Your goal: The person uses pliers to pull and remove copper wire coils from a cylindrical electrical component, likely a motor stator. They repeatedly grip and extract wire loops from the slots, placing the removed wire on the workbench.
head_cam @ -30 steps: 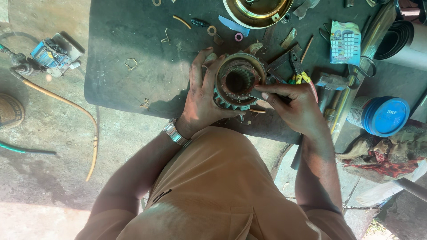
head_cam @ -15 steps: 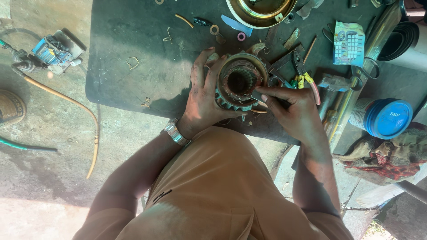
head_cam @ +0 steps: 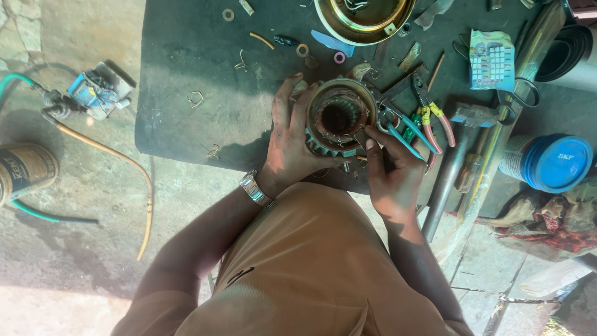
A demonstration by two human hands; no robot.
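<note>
A dark, stained work mat [head_cam: 186, 93] spread on the grey concrete floor [head_cam: 81, 218] carries a round brass-coloured dish [head_cam: 364, 18], small loose washers [head_cam: 303, 50], bent wire clips [head_cam: 195, 98], pliers with red and yellow handles [head_cam: 433, 115], a steel hammer [head_cam: 457, 152] and a toothed, ring-shaped metal gear housing [head_cam: 339, 118].
</note>
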